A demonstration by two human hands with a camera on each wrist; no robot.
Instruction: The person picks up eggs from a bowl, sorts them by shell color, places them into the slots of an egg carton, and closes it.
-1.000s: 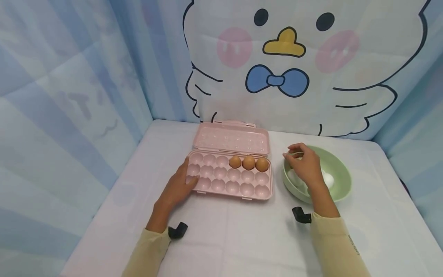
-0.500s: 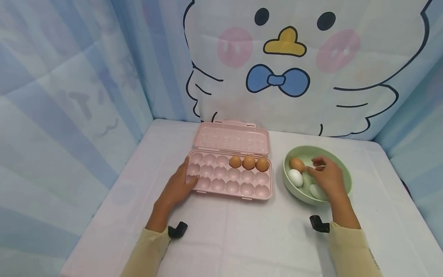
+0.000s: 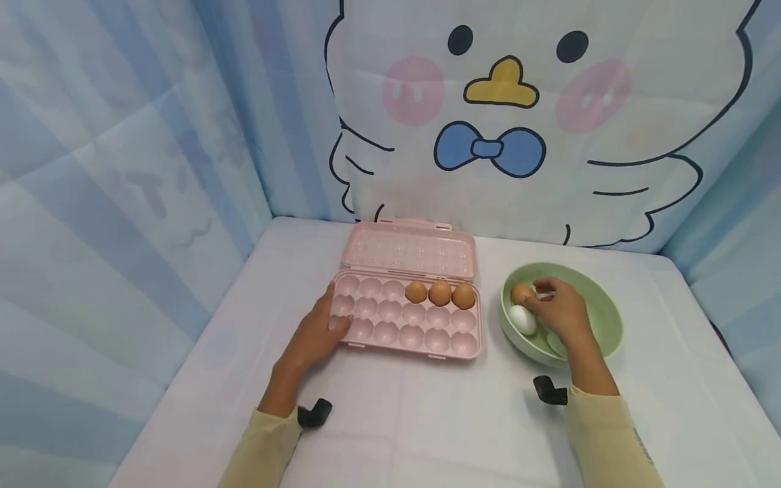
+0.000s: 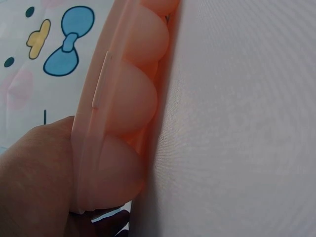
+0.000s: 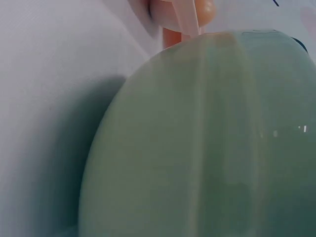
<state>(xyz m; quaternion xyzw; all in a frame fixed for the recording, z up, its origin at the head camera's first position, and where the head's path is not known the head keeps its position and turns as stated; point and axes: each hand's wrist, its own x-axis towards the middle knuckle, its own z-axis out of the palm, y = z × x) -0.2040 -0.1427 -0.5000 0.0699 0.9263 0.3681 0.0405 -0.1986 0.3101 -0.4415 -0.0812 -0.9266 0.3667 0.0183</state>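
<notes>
In the head view, a pink plastic egg carton (image 3: 401, 328) lies open at the centre, its rounded cups set in three rows and its dimpled lid (image 3: 409, 247) tipped back behind. Three brown eggs (image 3: 440, 293), smooth and oval, fill the right half of the far row. The left hand (image 3: 314, 332) grips the carton's left end, thumb over the near corner. At right stands a round, pale green bowl (image 3: 601, 325) with smooth walls. Inside it the right hand (image 3: 561, 310) has bent fingers and a thumb held apart at the right side of a brown egg (image 3: 521, 293); whether they pinch it I cannot tell. A white egg (image 3: 522, 320) lies just below that one, and a pale rounded form partly hides under the wrist. Beige sleeves (image 3: 262, 447) enter from the bottom over a white tablecloth (image 3: 439, 420), faintly creased. A cloth backdrop (image 3: 488, 203) shows a bow-tied cartoon bird across the top.

In the left wrist view, the hand is at lower left, wrapped about the carton's end; the cups bulge downward, translucent, and a slim tab runs along the rim. Finely woven white cloth fills the right.

In the right wrist view, the bowl's glossy, softly banded outer wall covers most of the frame; carton and egg show at the top.
</notes>
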